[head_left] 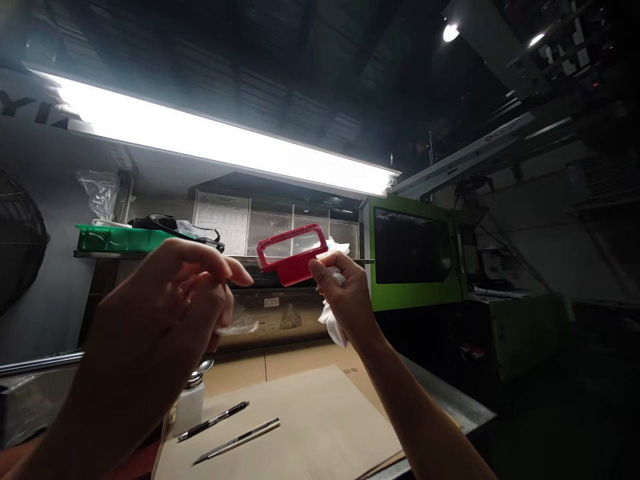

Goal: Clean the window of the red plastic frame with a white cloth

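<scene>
Fingers of the right hand pinch a red rectangular frame and white cloth.

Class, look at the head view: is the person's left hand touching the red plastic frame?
Apart. The head view shows the left hand short of the red plastic frame, with dark background between its fingertips and the frame's left corner; the right hand holds the frame.

The right hand holds a red frame and white cloth aloft.

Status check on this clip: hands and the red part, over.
Right hand holds red frame up, with white cloth. Left hand pinches clear film. Pens lie on cardboard below.
</scene>
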A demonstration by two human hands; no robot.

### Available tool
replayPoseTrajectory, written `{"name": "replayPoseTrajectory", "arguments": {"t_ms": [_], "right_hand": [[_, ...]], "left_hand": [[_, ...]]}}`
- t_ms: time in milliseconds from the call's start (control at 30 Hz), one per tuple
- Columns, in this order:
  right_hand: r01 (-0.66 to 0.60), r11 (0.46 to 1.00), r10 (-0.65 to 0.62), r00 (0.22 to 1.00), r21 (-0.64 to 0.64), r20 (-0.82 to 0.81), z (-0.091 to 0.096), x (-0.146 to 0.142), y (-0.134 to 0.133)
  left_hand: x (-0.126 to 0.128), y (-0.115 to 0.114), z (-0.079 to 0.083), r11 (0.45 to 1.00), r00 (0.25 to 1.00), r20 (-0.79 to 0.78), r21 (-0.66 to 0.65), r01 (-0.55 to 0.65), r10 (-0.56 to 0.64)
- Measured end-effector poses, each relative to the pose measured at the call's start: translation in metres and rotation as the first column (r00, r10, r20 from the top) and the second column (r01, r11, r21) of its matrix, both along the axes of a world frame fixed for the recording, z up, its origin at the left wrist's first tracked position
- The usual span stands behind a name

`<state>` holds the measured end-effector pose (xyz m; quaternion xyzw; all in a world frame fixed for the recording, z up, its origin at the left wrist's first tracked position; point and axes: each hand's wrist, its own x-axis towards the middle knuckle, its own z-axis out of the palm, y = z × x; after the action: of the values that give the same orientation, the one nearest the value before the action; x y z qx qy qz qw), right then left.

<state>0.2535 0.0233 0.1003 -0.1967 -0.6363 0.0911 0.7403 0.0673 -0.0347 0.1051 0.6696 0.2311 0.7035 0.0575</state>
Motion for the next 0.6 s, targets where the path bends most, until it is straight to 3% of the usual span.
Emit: {"name": "replayPoseTrajectory", "arguments": {"t_ms": [100,167,233,267,433,600], "right_hand": [[0.115,0.993,-0.117,0.991,0.035,0.071,-0.001,-0.002,-0.001],[0.178,0.982,-0.184,0.976,0.059,0.116,-0.001,-0.003,-0.002],[0.205,0.976,-0.215,0.966,0.079,0.143,-0.001,-0.004,-0.004],[0.210,0.974,-0.222,0.963,0.090,0.152,-0.001,-0.005,-0.005],[0.217,0.968,-0.237,0.955,0.125,0.177,-0.002,-0.005,-0.008],[0.137,0.989,-0.145,0.978,0.063,0.147,0.000,-0.001,-0.008]], "left_hand": [[0.020,0.003,0.006,0.938,0.955,-0.155,0.283,-0.201,0.252],[0.029,0.010,0.015,0.846,0.894,-0.184,0.443,-0.295,0.408],[0.035,0.016,0.027,0.773,0.826,-0.191,0.508,-0.380,0.531],[0.037,0.019,0.033,0.763,0.804,-0.205,0.507,-0.401,0.559],[0.037,0.031,0.051,0.822,0.813,-0.300,0.459,-0.336,0.500],[0.038,0.030,0.045,0.821,0.849,-0.256,0.486,-0.301,0.463]]}}
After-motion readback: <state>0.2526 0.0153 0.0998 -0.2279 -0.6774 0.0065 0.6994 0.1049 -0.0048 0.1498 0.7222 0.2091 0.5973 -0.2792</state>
